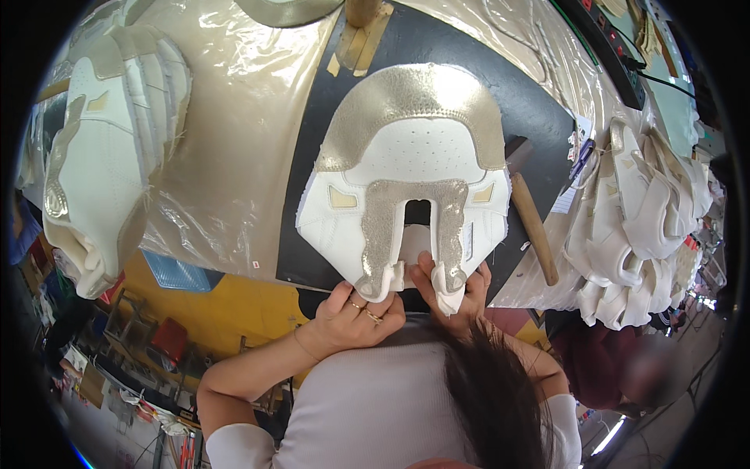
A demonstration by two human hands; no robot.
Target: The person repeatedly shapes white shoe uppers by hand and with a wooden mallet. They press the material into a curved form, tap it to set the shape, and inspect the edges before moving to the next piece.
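A white and metallic-gold shoe upper [422, 148] lies spread on a black board [312, 227], its toe end pointing away from me and its open heel end at the near edge. My left hand [361, 316], with rings on its fingers, is closed on the left heel tab. On the other side my right hand [461, 293] grips the right heel part, thumb inside the opening and fingers behind it. Some fingertips are hidden under the material. A hammer with a wooden handle [534, 228] lies right of the upper.
Stacked shoe uppers [105, 148] stand at the left, and a pile of more uppers [637, 211] is at the right. A purple pen [582, 160], a power strip [605, 47] and a wooden-handled tool [361, 12] lie on the plastic-covered table [226, 156]. Another person [601, 367] is at lower right.
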